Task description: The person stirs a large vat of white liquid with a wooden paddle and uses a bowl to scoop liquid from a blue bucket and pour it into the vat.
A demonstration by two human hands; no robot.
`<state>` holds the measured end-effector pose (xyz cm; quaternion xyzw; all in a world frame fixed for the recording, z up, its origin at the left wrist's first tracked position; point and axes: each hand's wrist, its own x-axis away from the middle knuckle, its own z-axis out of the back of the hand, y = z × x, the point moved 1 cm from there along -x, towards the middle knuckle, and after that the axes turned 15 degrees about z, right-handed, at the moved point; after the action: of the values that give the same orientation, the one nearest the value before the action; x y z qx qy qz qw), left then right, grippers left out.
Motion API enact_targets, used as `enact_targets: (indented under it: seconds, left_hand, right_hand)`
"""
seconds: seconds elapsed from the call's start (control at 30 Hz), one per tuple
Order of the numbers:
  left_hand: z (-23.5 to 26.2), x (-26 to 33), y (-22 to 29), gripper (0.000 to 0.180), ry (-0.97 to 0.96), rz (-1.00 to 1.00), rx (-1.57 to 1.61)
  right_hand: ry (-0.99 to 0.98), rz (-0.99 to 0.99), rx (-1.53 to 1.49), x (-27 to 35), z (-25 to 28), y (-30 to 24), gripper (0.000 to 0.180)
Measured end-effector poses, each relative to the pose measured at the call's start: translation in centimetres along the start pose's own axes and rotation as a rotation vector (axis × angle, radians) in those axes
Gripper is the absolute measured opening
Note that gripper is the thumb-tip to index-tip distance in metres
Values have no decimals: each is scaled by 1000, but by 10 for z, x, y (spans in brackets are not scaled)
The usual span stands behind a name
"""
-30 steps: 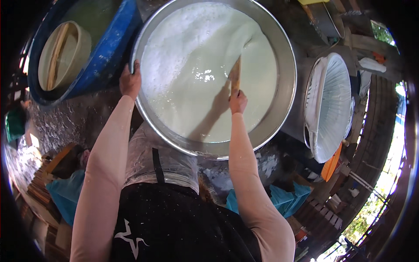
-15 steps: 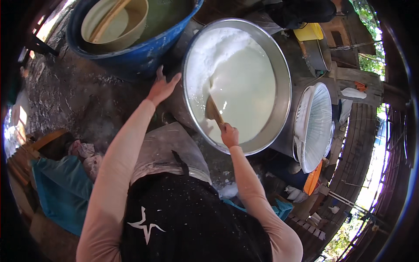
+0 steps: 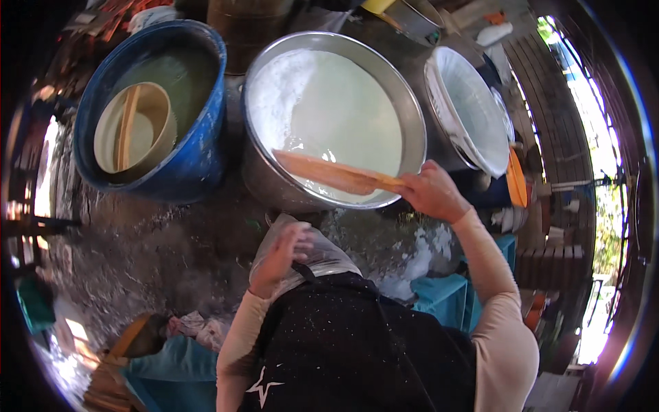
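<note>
Where the wet, speckled ground (image 3: 147, 254) meets the left side of the view, a blue plastic barrel (image 3: 199, 154) stands filled with greenish liquid. A round beige scoop-bucket (image 3: 163, 117) floats inside the barrel, with a wooden handle bar across its mouth. Just beside the barrel on its right, and touching it at the rim, stands a large metal basin (image 3: 264, 175) holding a milky white liquid (image 3: 336, 113) with foam along its left edge.

Below the basin, the left hand (image 3: 280, 255) lies on the translucent plastic apron (image 3: 322, 257) at the person's front. Its fingers are loosely curled and hold nothing; it is well apart from the basin rim.

A flat wooden paddle (image 3: 329, 173) lies across the near rim of the basin, its broad blade over the liquid and pointing left, its handle running right. Whether the blade touches the liquid cannot be told. The right hand (image 3: 434, 192) is closed firmly around the paddle handle at the basin's near right rim.

To the right of the basin stands a second vessel lined with white cloth (image 3: 473, 113), near the basin wall. At the lower right edge of that vessel sits an orange object (image 3: 516, 178), too small to identify.
</note>
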<state>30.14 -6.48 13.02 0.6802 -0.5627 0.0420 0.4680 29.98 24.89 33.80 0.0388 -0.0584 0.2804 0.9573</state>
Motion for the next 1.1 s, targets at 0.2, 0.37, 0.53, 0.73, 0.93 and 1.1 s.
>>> enact_targets:
  seconds: [0.2, 0.37, 0.53, 0.73, 0.93, 1.1]
  left_hand:
    - [-67, 53, 55, 67, -349, -118, -151]
    - [-60, 74, 106, 61, 179, -361, 613]
    - [-1, 109, 95, 59, 593, -486, 585]
    - [129, 126, 15, 50, 1021, -686, 47]
    - [164, 130, 54, 17, 572, -654, 1109]
    - [240, 125, 99, 23, 1141, -752, 1001]
  right_hand:
    - [-28, 80, -210, -66, 51, -75, 36]
    - [266, 369, -231, -160, -8, -138, 58]
    - [347, 562, -337, -238, -51, -193, 72]
    - [12, 885, -753, -297, -58, -185, 67]
    - [548, 531, -785, -447, -76, -120, 46]
    - [251, 231, -878, -569, -101, -162, 61]
